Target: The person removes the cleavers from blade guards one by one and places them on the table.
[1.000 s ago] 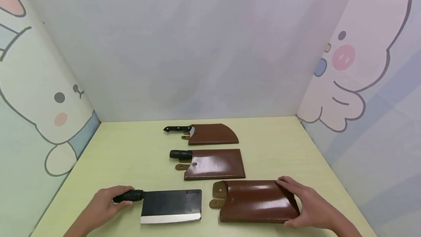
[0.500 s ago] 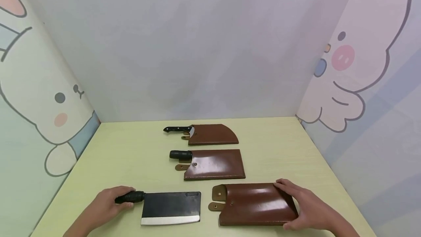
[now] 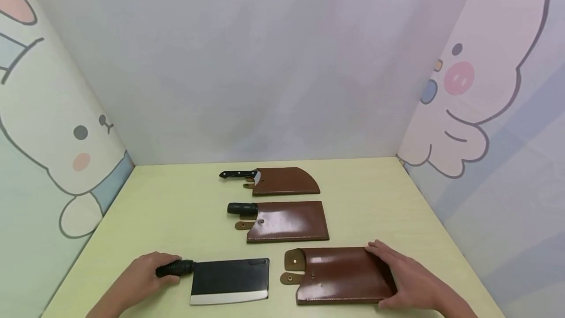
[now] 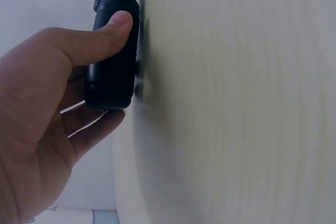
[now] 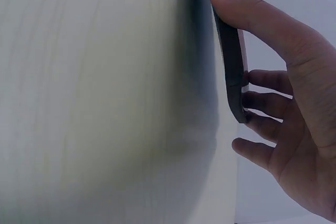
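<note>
My left hand (image 3: 142,277) grips the black ribbed handle of a cleaver (image 3: 229,277), whose dark blade points right with its bright cutting edge toward me. In the left wrist view the thumb lies on the handle (image 4: 111,66), with fingers on its other side. To the right, a large glossy brown leather knife sheath (image 3: 340,278) has its open mouth and two snap tabs facing the blade. My right hand (image 3: 409,277) holds the sheath's right end between thumb and fingers. A gap separates blade tip and tabs. The right wrist view shows the sheath's edge (image 5: 231,61) raised off the table.
Behind these lie two more knives in brown sheaths: a rectangular sheath (image 3: 291,220) with a black round handle (image 3: 242,208), and a curved sheath (image 3: 284,180) with a riveted black handle (image 3: 238,174). Walls with cartoon animals enclose the pale table (image 3: 375,200) on both sides.
The sheath and right hand have shifted slightly toward me, the hand also a little left. Cleaver and left hand have moved slightly toward me too. Both grips stay the same.
</note>
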Available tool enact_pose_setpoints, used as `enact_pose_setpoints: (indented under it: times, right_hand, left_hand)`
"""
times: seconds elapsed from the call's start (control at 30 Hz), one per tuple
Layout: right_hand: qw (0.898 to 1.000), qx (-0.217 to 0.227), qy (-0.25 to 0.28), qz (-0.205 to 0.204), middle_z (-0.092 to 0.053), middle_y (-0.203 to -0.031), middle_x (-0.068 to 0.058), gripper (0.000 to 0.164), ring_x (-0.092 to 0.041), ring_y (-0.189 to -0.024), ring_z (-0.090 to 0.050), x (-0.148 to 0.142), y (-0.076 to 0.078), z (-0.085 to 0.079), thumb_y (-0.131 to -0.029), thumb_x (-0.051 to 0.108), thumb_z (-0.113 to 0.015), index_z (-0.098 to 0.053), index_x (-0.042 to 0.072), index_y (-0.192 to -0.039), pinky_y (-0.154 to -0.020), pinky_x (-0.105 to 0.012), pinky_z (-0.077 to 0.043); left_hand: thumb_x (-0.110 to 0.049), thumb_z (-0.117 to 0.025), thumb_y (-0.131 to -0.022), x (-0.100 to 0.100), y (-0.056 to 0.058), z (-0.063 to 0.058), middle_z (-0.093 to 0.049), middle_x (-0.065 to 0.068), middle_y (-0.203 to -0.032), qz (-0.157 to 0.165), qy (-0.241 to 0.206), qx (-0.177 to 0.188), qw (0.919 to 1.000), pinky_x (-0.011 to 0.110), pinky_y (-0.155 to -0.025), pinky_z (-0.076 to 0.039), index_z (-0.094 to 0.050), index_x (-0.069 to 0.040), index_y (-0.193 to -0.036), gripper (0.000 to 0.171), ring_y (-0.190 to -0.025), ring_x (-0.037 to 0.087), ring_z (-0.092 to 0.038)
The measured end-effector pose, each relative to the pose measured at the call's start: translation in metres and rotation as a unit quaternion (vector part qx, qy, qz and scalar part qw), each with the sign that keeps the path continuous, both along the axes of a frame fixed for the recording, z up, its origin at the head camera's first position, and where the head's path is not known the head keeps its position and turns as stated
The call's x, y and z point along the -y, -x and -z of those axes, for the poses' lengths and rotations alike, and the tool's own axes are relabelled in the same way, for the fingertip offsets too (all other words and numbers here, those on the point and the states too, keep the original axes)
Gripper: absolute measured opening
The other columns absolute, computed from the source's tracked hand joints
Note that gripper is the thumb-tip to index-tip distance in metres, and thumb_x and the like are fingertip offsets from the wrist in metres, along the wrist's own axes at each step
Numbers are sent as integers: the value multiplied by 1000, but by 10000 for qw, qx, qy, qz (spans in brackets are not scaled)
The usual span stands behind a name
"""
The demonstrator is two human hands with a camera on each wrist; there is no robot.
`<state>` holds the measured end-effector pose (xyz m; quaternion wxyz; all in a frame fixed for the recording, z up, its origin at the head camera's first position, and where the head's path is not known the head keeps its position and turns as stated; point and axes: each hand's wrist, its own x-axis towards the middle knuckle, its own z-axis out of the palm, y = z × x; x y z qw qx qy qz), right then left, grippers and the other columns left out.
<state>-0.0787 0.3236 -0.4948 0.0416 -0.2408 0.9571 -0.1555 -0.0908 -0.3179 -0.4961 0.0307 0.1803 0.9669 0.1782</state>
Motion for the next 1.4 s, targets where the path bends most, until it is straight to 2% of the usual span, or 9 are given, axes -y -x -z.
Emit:
enact_pose_setpoints:
  times: [0.23, 0.33, 0.47, 0.57, 0.7, 0.87, 1.0, 1.23, 1.4]
  right_hand:
    - [9986, 494, -174, 100, -45, -156, -9, 118, -34, -132, -56, 4, 2, 1, -65, 81, -78, -41, 16, -156, -91, -43, -57]
    - [9982, 555, -187, 96, -44, -157, -10, 115, -35, -133, -55, 5, 2, -1, -66, 80, -78, -42, 16, -155, -92, -44, -56]
    - [9997, 254, -61, 19, -45, -157, -10, 105, -35, -131, -57, 5, 4, -4, -72, 76, -77, -48, 15, -152, -90, -45, -57]
    - [9999, -107, 27, -14, -47, -156, -9, 97, -35, -131, -57, 8, 8, -7, -77, 74, -74, -51, 14, -150, -90, -48, -56]
    - [9988, -475, 131, 61, -49, -154, -7, 90, -34, -134, -55, 15, 16, -11, -81, 69, -75, -54, 13, -148, -90, -52, -56]
    - [9956, -870, 315, 151, -50, -155, -8, 87, -33, -139, -51, 25, 29, -14, -81, 61, -80, -54, 12, -148, -93, -55, -54]
    - [9945, -947, 410, 192, -47, -157, -9, 88, -34, -141, -48, 33, 39, -15, -81, 58, -82, -52, 13, -150, -96, -57, -52]
    - [9913, -1016, 744, 385, -48, -155, -13, 90, -38, -141, -47, 48, 58, -17, -79, 59, -83, -52, 14, -150, -97, -62, -50]
    - [9906, -1011, 792, 476, -49, -154, -12, 93, -37, -143, -45, 60, 73, -15, -76, 62, -83, -51, 16, -151, -98, -62, -50]
  left_hand:
    - [-42, -88, -75, -3, 3, -1, -76, 0, -109, -325, -1, 386, 9987, 46, -85, -56, -77, -14, -117, 51, -102, 28, -71]
    - [-48, -87, -75, -6, 2, -3, -75, 1, -113, -504, -24, 466, 9976, 50, -89, -55, -76, -15, -119, 56, -106, 30, -70]
    - [-63, -79, -79, -13, 3, -5, -74, 0, -117, -705, -70, 306, 9970, 54, -92, -53, -74, -16, -122, 64, -112, 32, -68]
    - [-68, -73, -83, -21, 7, -7, -74, -2, -116, -839, -114, 77, 9964, 55, -93, -53, -74, -16, -122, 65, -113, 31, -68]
    - [-64, -72, -87, -33, 16, -11, -73, -2, -118, -875, -163, -188, 9959, 55, -93, -53, -72, -15, -125, 62, -113, 31, -67]
    - [-57, -72, -90, -50, 30, -15, -70, 8, -127, -853, -167, -457, 9952, 58, -95, -51, -67, -11, -133, 63, -120, 36, -64]
    - [-54, -73, -91, -62, 41, -15, -66, 14, -134, -850, -257, -690, 9937, 60, -98, -49, -64, -9, -136, 65, -125, 40, -60]
    - [-55, -73, -91, -79, 62, -16, -55, 19, -147, -908, -797, -462, 9916, 63, -106, -42, -57, -8, -144, 72, -136, 43, -50]
    - [-52, -74, -91, -91, 78, -18, -52, 18, -150, -706, -1067, -435, 9908, 63, -108, -41, -55, -8, -145, 73, -139, 43, -47]
